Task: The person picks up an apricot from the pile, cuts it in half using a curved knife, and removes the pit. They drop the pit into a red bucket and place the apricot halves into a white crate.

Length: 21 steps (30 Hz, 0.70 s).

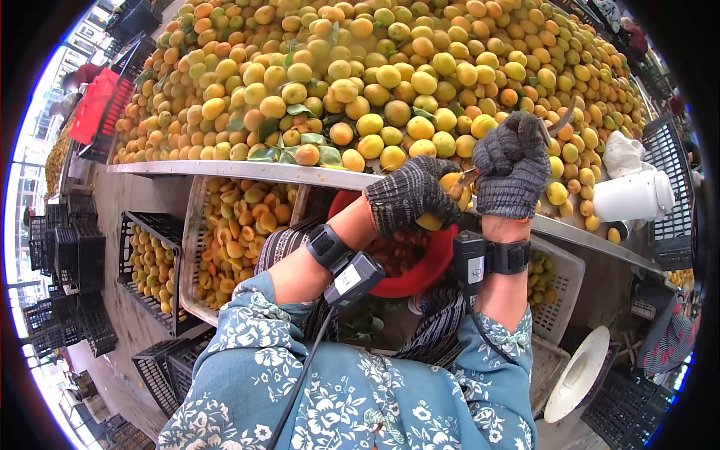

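Note:
Both hands wear dark grey knitted gloves. My left hand (412, 196) is closed around a yellow-orange fruit (452, 187), above a red basin (431, 262) on my lap side of the table edge. My right hand (514, 165) is wrapped round a tool with a curved metal blade (562, 120) sticking out at the upper right; a brownish tip at the other side of the fist meets the fruit. Much of the tool is hidden in the glove. Beyond the hands, a heap of yellow and orange fruit (375, 75) covers the metal-edged table (247, 169).
A crate of halved fruit (238, 232) and a black crate of fruit (154, 262) stand at left. On the right are a white bucket (630, 196), a grey crate (559, 289), a round white lid-like object (577, 375) and a person (667, 337). Black crates (79, 251) are stacked far left.

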{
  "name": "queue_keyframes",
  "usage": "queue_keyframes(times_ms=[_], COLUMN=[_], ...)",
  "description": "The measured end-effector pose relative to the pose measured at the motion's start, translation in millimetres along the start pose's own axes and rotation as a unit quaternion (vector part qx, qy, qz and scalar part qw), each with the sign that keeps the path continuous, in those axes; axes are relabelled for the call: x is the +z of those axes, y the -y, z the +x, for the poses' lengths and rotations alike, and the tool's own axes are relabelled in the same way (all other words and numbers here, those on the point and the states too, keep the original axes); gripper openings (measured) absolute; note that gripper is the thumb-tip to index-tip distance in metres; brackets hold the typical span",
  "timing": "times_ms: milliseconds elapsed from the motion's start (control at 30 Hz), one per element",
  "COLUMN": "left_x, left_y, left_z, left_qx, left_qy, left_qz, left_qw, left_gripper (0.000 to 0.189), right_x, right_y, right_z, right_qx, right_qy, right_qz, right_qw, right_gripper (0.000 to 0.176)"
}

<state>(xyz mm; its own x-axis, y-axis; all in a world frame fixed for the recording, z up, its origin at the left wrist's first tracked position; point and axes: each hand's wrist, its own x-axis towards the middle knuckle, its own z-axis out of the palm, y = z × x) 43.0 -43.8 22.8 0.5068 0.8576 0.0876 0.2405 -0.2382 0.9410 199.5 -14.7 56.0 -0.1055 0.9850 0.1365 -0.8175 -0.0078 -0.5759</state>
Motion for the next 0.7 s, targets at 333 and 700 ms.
queue_keyframes(times_ms=[333, 700], left_x=[-12, -8], left_y=[-25, -27], left_z=[-6, -6], left_qx=[-0.03, -0.079], left_qy=[0.031, 0.053], left_qz=[-0.125, -0.204], left_qw=[0.991, 0.974], left_gripper=[0.058, 0.028], right_x=[-6, 26], right_y=[-3, -4], right_z=[-2, -9], right_qx=[0.05, -0.019], right_qy=[-0.019, -0.061], right_qz=[0.155, -0.017], right_qw=[0.986, 0.998], right_gripper=[0.025, 0.02])
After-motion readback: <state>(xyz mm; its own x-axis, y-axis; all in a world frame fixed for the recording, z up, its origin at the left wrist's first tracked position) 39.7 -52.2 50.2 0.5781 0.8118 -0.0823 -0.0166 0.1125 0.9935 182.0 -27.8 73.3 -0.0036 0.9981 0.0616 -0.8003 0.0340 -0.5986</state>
